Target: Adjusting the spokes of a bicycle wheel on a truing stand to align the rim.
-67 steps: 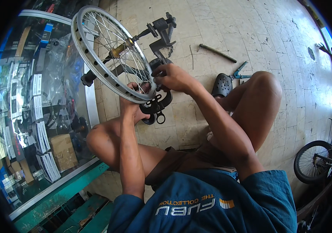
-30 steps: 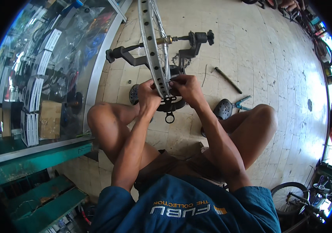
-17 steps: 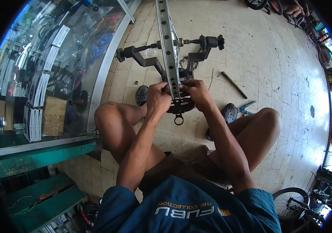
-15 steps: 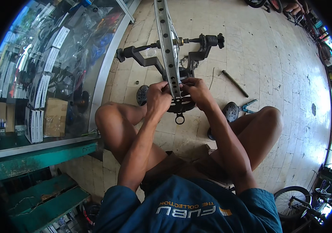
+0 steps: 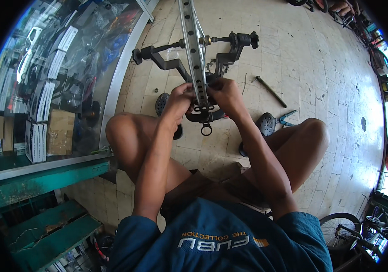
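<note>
A bicycle wheel, its silver drilled rim [image 5: 195, 56] seen edge-on, stands upright in a black truing stand [image 5: 174, 64]. My left hand [image 5: 178, 102] is closed against the rim's left side near its close end, fingers curled inward. On the other side my right hand [image 5: 225, 96] is closed in a pinch beside the spokes. What the fingertips hold is hidden by the hands and rim. Just below the rim's near end sits the stand's black bracket, with a small black ring [image 5: 206, 130] at its end.
A dark rod-like tool [image 5: 271, 91] lies on the tiled floor to the right, near teal-handled pliers [image 5: 287, 119]. A glass display case [image 5: 108, 99] with boxes runs along the left. Bicycles [image 5: 343, 231] stand at the lower right. My clogs [image 5: 265, 123] flank the stand.
The whole view has shifted slightly, so the stand and wheel appear higher and further left. My right hand has moved slightly up along the rim; both hands stay closed at its sides.
</note>
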The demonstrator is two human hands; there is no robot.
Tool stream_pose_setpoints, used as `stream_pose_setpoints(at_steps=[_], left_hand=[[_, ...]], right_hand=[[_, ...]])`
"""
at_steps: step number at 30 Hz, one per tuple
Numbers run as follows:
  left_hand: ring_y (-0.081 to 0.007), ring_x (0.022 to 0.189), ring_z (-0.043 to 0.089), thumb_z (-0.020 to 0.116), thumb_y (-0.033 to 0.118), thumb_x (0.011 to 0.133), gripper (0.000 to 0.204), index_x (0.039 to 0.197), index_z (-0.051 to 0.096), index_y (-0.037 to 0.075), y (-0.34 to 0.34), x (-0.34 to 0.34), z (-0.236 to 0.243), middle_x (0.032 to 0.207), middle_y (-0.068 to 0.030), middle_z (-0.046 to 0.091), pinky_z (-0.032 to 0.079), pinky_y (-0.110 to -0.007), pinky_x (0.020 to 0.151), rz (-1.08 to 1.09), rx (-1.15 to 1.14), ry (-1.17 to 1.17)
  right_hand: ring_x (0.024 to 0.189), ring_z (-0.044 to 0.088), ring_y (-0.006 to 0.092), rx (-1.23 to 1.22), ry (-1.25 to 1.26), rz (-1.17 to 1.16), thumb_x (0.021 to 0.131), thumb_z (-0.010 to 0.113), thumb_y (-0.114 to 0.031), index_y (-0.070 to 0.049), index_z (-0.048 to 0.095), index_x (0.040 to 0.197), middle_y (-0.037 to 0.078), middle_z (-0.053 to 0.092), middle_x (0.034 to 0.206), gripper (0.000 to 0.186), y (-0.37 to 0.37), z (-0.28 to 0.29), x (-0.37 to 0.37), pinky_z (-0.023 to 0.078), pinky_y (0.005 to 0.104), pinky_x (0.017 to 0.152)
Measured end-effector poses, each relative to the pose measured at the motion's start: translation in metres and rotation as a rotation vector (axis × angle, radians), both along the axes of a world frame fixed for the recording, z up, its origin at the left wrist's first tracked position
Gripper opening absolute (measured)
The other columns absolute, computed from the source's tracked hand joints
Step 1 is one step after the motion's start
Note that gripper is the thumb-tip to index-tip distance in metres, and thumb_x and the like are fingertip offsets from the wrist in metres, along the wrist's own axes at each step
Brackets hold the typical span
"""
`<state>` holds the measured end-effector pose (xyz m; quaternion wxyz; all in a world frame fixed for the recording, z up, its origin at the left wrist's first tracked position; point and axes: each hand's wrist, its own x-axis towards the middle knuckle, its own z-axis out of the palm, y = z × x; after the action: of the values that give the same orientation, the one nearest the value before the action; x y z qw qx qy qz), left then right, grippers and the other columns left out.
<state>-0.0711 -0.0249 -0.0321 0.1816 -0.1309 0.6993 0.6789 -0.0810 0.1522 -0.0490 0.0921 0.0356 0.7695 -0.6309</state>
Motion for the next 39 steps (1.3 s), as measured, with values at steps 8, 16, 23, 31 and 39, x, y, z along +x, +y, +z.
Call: stream_pose_setpoints(at_steps=[8,16,23,31,39], left_hand=[[-0.0057,0.055,0.05,0.056,0.001,0.09,0.026,0.113,0.07,0.003,-0.001,-0.014,-0.029,0.076,-0.0041,0.066,0.032,-0.022,0.046,-0.064,0.157,-0.014],[-0.0057,0.058,0.047,0.06,0.007,0.093,0.021,0.103,0.078,0.006,0.022,0.007,-0.029,0.076,-0.0011,0.069,0.034,-0.024,0.051,0.073,-0.149,0.228],[-0.0094,0.065,0.055,0.06,0.007,0.093,0.022,0.106,0.079,0.005,0.016,0.007,-0.021,0.081,-0.0042,0.072,0.04,-0.026,0.056,0.041,-0.333,0.235],[-0.0154,0.073,0.065,0.064,0.004,0.089,0.031,0.118,0.075,-0.002,0.012,0.005,-0.003,0.094,-0.0103,0.077,0.05,-0.026,0.066,-0.031,-0.38,0.169],[-0.015,0.07,0.064,0.061,-0.005,0.083,0.035,0.115,0.075,-0.003,-0.009,-0.017,-0.036,0.093,-0.0114,0.076,0.049,-0.025,0.062,-0.003,-0.066,0.178]], right_hand=[[0.06,0.064,0.0186,0.044,0.062,-0.008,0.085,0.075,-0.016,0.008,0.073,0.096,0.013,0.07,0.072,0.026,-0.003,-0.015,-0.007,0.052,0.03,0.058],[0.063,0.063,0.0145,-0.056,-0.004,0.009,0.085,0.07,-0.008,0.009,0.071,0.106,0.012,0.071,0.079,0.027,0.007,-0.025,-0.01,0.051,0.0258,0.055],[0.062,0.064,0.0161,-0.123,-0.137,0.005,0.086,0.071,-0.004,0.007,0.074,0.105,0.011,0.071,0.078,0.022,0.0,-0.011,-0.011,0.053,0.0268,0.058],[0.062,0.064,0.0162,-0.246,-0.113,0.029,0.085,0.07,0.0,0.006,0.076,0.101,0.011,0.072,0.079,0.018,0.01,-0.043,-0.017,0.053,0.0274,0.059],[0.066,0.063,0.0153,0.06,0.049,-0.009,0.086,0.064,-0.003,0.005,0.076,0.1,0.009,0.071,0.078,0.02,-0.004,-0.029,-0.006,0.052,0.0289,0.062]])
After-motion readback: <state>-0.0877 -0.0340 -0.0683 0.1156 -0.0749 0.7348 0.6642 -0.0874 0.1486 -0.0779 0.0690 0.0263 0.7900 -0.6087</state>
